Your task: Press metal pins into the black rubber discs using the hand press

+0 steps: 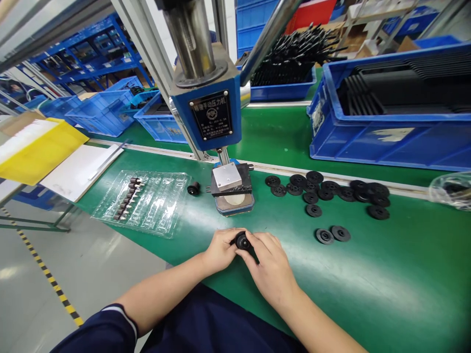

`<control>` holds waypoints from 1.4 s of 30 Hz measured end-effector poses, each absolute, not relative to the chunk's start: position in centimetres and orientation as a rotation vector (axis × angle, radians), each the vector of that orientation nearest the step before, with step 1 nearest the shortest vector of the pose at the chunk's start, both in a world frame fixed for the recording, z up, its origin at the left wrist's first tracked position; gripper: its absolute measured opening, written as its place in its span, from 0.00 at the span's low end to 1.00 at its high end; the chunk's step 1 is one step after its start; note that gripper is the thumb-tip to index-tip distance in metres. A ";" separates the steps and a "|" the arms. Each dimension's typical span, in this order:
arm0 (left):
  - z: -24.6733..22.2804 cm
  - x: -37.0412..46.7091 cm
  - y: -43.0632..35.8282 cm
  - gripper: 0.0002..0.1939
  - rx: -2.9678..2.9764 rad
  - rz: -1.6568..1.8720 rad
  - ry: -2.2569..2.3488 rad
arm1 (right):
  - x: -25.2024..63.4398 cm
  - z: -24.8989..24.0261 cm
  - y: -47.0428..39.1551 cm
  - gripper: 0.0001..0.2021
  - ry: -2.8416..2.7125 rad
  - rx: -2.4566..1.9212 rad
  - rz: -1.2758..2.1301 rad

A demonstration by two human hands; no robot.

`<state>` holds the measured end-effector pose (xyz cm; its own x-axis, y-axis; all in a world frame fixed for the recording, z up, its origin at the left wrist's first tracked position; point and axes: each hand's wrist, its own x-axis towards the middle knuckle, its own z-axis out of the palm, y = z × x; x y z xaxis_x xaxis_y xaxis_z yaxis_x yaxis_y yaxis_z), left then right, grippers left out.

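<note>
"What do we have in our hands?"

"A black flanged piece (242,240). Our left hand (221,250) and right hand (270,257) both hold it, fingertips closed in a narrow pinch from either side, above the green worktable (346,299) and on our side of the hand press (211,113)."

"What do we see on the press?"

"A silver block (227,176) lies on a black fixture (245,182), beneath the ram. Just left of that fixture, a black knob-like part (193,188) rests on the worktable."

"And further left?"

"We have a clear plastic tray (172,208) there, with small dark-and-white parts (128,196) in a slanting row."

"What about our right?"

"Black discs (297,180) are scattered over the green surface, some overlapping. Two discs (340,233) lie nearer us, side by side. Behind them we see a large blue bin (390,142) of black panels (397,90), and behind the press, to the right, another blue bin (287,92) heaped with thin black rods (301,54)."
</note>
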<state>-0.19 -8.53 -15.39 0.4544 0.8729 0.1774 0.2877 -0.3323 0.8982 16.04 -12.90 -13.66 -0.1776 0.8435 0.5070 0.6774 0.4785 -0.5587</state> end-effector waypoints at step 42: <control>3.4 -2.9 -2.0 0.11 1.794 1.277 1.165 | 20.6 -17.1 -8.0 0.24 -1.563 -1.488 0.587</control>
